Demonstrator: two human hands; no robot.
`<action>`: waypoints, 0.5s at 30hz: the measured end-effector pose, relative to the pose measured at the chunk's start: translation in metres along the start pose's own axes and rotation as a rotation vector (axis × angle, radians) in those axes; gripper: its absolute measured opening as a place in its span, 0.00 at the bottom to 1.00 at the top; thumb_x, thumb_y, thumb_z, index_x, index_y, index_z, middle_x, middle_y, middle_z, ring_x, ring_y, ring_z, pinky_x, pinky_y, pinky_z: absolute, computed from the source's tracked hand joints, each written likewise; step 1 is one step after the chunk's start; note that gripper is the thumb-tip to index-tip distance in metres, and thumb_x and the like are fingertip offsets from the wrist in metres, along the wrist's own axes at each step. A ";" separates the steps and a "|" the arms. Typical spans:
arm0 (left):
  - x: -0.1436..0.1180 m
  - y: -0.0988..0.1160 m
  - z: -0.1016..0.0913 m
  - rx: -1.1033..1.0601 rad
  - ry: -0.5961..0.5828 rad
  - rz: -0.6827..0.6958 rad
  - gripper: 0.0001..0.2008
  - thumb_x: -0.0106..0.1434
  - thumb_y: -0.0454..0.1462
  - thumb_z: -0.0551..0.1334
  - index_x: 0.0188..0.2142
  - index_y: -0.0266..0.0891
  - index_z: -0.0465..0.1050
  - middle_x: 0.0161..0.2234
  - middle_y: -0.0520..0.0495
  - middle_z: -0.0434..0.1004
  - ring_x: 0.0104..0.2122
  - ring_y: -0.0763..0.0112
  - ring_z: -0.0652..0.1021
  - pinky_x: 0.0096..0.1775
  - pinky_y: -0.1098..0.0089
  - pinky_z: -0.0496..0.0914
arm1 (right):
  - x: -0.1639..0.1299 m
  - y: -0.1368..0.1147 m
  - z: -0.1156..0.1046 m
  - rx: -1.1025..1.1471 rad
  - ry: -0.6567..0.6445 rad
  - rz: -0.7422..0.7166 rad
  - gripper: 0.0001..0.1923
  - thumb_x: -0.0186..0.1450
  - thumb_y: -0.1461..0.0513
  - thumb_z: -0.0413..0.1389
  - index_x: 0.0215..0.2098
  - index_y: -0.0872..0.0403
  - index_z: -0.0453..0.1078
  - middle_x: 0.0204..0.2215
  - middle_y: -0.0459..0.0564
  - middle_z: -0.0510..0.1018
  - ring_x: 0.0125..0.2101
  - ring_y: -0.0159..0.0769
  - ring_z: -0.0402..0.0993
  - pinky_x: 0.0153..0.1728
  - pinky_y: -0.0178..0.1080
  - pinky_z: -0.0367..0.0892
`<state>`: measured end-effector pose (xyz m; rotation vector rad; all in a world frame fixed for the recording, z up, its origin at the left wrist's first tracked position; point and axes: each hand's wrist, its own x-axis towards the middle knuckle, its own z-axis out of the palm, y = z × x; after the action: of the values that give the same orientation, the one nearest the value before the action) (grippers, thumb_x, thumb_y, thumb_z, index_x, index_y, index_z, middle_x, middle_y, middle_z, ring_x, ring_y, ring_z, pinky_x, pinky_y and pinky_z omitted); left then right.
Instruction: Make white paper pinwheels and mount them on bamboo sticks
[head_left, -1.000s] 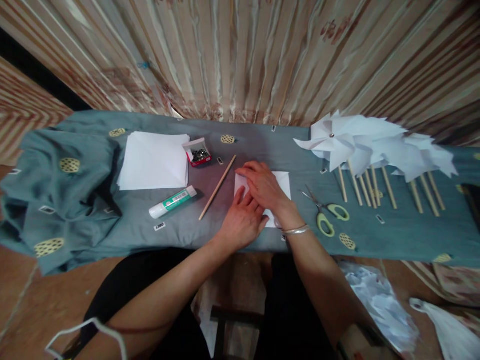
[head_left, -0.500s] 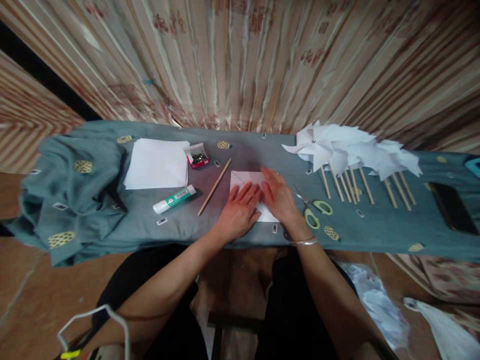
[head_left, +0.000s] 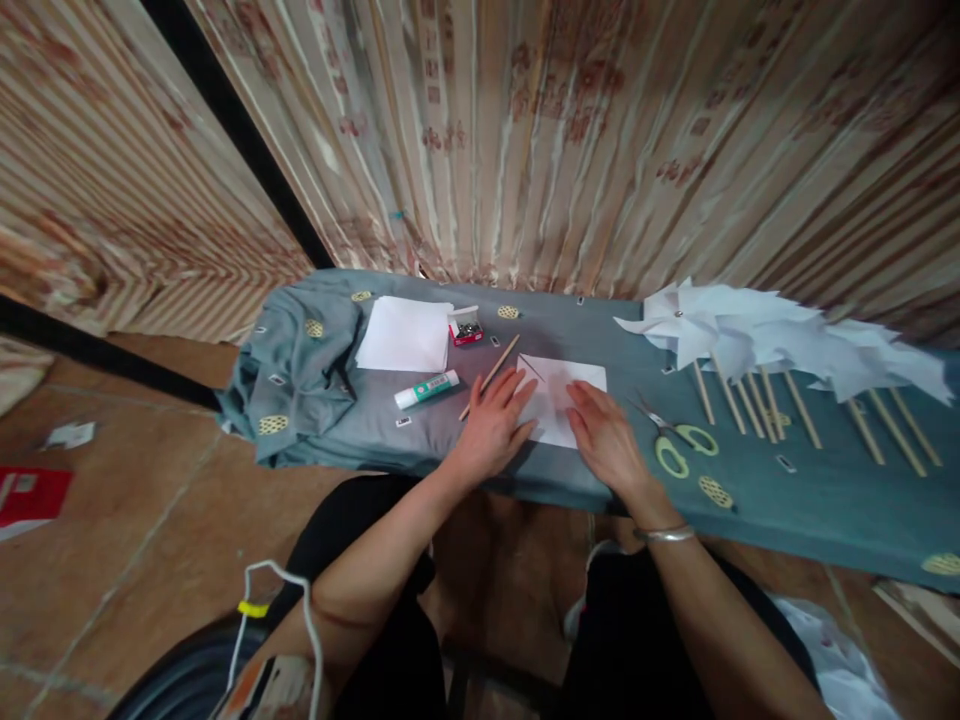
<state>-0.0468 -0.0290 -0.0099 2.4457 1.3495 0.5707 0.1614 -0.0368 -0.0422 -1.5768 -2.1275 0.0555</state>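
Observation:
A white sheet of paper lies in front of me, with a diagonal line near its upper left corner. My left hand rests at its left edge, fingers spread, close to a wooden stick. On the sheet's right side is my right hand, its fingers apart and a silver bangle on the wrist. Neither hand grips anything. Scissors with pale green handles lie to the right of my right hand. A glue stick is left of the wooden stick.
A stack of white paper lies at the left beside a small red box of metal pins. Several white paper pinwheels on sticks overlap at the right. Bunched cloth covers the table's left end. A patterned curtain hangs behind.
My hands have moved apart on the paper, uncovering more of it. The view has swung left, so everything sits further right. The phone at the right has left the view.

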 end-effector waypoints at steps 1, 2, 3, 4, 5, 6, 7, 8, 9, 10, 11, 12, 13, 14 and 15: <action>-0.001 -0.005 -0.006 -0.001 0.034 -0.013 0.26 0.67 0.39 0.58 0.63 0.35 0.60 0.65 0.35 0.60 0.66 0.54 0.59 0.65 0.43 0.49 | 0.000 -0.002 0.001 -0.006 -0.006 -0.001 0.22 0.71 0.59 0.42 0.57 0.58 0.68 0.57 0.64 0.73 0.56 0.51 0.69 0.56 0.55 0.65; -0.001 -0.011 -0.012 -0.002 0.064 -0.027 0.25 0.66 0.38 0.58 0.62 0.35 0.61 0.64 0.35 0.62 0.65 0.54 0.61 0.64 0.44 0.50 | 0.001 -0.004 0.001 -0.011 -0.013 -0.002 0.22 0.71 0.59 0.42 0.57 0.58 0.68 0.57 0.63 0.73 0.57 0.50 0.69 0.57 0.55 0.65; 0.000 -0.019 -0.020 -0.005 0.092 -0.047 0.25 0.65 0.36 0.59 0.61 0.34 0.62 0.62 0.35 0.65 0.63 0.54 0.64 0.64 0.45 0.53 | 0.001 -0.005 0.002 -0.014 -0.018 -0.001 0.22 0.71 0.59 0.42 0.57 0.59 0.68 0.57 0.63 0.73 0.57 0.50 0.69 0.57 0.55 0.65; 0.000 -0.028 -0.028 -0.005 0.115 -0.076 0.25 0.64 0.36 0.60 0.60 0.34 0.64 0.59 0.36 0.69 0.60 0.54 0.67 0.62 0.47 0.58 | 0.002 -0.007 0.002 -0.016 -0.021 0.000 0.22 0.71 0.59 0.43 0.57 0.59 0.68 0.57 0.63 0.73 0.57 0.50 0.69 0.58 0.55 0.65; -0.001 -0.037 -0.037 -0.007 0.141 -0.118 0.24 0.63 0.36 0.61 0.59 0.34 0.66 0.57 0.36 0.71 0.57 0.54 0.70 0.59 0.50 0.62 | 0.003 -0.008 0.002 -0.016 -0.020 0.001 0.22 0.71 0.59 0.43 0.57 0.59 0.69 0.57 0.63 0.73 0.57 0.50 0.69 0.58 0.54 0.64; -0.002 -0.048 -0.046 -0.012 0.156 -0.153 0.23 0.63 0.37 0.61 0.57 0.34 0.68 0.54 0.37 0.74 0.54 0.55 0.72 0.57 0.53 0.66 | 0.004 -0.008 0.002 -0.017 -0.016 0.003 0.22 0.71 0.59 0.43 0.57 0.59 0.69 0.57 0.63 0.73 0.57 0.50 0.69 0.58 0.54 0.64; -0.004 -0.058 -0.054 -0.013 0.156 -0.186 0.23 0.62 0.37 0.62 0.56 0.35 0.69 0.52 0.38 0.75 0.52 0.55 0.73 0.55 0.55 0.68 | 0.005 -0.008 0.001 -0.018 -0.011 0.006 0.23 0.71 0.58 0.43 0.57 0.60 0.69 0.57 0.64 0.72 0.57 0.50 0.69 0.58 0.54 0.64; -0.006 -0.067 -0.062 0.000 0.169 -0.231 0.22 0.61 0.38 0.63 0.54 0.36 0.71 0.50 0.39 0.76 0.52 0.55 0.73 0.54 0.56 0.69 | 0.005 -0.007 0.000 -0.019 -0.005 0.009 0.23 0.71 0.58 0.43 0.57 0.61 0.69 0.57 0.64 0.72 0.57 0.50 0.68 0.58 0.53 0.64; -0.010 -0.076 -0.069 0.019 0.190 -0.277 0.20 0.61 0.40 0.63 0.52 0.36 0.73 0.49 0.39 0.77 0.51 0.55 0.74 0.53 0.56 0.69 | 0.006 -0.006 -0.002 -0.020 0.000 0.013 0.23 0.71 0.58 0.43 0.57 0.61 0.69 0.57 0.64 0.72 0.57 0.50 0.68 0.58 0.53 0.64; -0.014 -0.083 -0.074 0.035 0.193 -0.313 0.20 0.60 0.42 0.64 0.50 0.36 0.75 0.48 0.40 0.78 0.50 0.55 0.74 0.52 0.56 0.70 | 0.007 -0.005 -0.003 -0.021 0.005 0.019 0.23 0.71 0.58 0.43 0.57 0.61 0.68 0.57 0.64 0.72 0.57 0.50 0.68 0.58 0.53 0.65; -0.019 -0.089 -0.077 0.052 0.183 -0.334 0.20 0.59 0.42 0.65 0.49 0.36 0.75 0.46 0.40 0.79 0.48 0.54 0.75 0.51 0.57 0.70 | 0.008 -0.002 -0.005 -0.021 0.011 0.028 0.23 0.71 0.58 0.43 0.57 0.60 0.68 0.57 0.64 0.72 0.57 0.50 0.68 0.58 0.53 0.65; -0.023 -0.093 -0.079 0.060 0.157 -0.337 0.20 0.57 0.42 0.66 0.48 0.37 0.76 0.46 0.41 0.79 0.48 0.55 0.75 0.51 0.57 0.70 | 0.008 0.000 -0.007 -0.020 0.016 0.039 0.23 0.71 0.58 0.43 0.58 0.60 0.68 0.57 0.63 0.73 0.57 0.49 0.68 0.58 0.53 0.65; -0.028 -0.096 -0.079 0.069 0.114 -0.326 0.20 0.57 0.41 0.66 0.48 0.37 0.76 0.45 0.42 0.79 0.47 0.55 0.76 0.51 0.58 0.70 | 0.009 0.002 -0.009 -0.018 0.021 0.050 0.23 0.71 0.58 0.43 0.58 0.59 0.68 0.57 0.63 0.73 0.57 0.49 0.69 0.58 0.53 0.65; -0.032 -0.098 -0.079 0.082 0.079 -0.315 0.20 0.56 0.40 0.66 0.49 0.38 0.76 0.46 0.42 0.80 0.47 0.55 0.76 0.51 0.58 0.70 | 0.009 0.004 -0.010 -0.016 0.027 0.058 0.23 0.71 0.58 0.43 0.58 0.58 0.68 0.56 0.63 0.73 0.57 0.49 0.69 0.57 0.53 0.65; -0.035 -0.099 -0.077 0.095 0.050 -0.304 0.20 0.56 0.38 0.65 0.49 0.38 0.76 0.46 0.43 0.80 0.48 0.56 0.76 0.52 0.59 0.69 | 0.009 0.006 -0.012 -0.013 0.032 0.065 0.23 0.71 0.58 0.44 0.58 0.59 0.68 0.56 0.63 0.73 0.57 0.49 0.69 0.57 0.53 0.65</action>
<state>-0.1733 -0.0031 0.0085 2.2452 1.7632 0.5044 0.1694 -0.0294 -0.0305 -1.6426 -2.0562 0.0377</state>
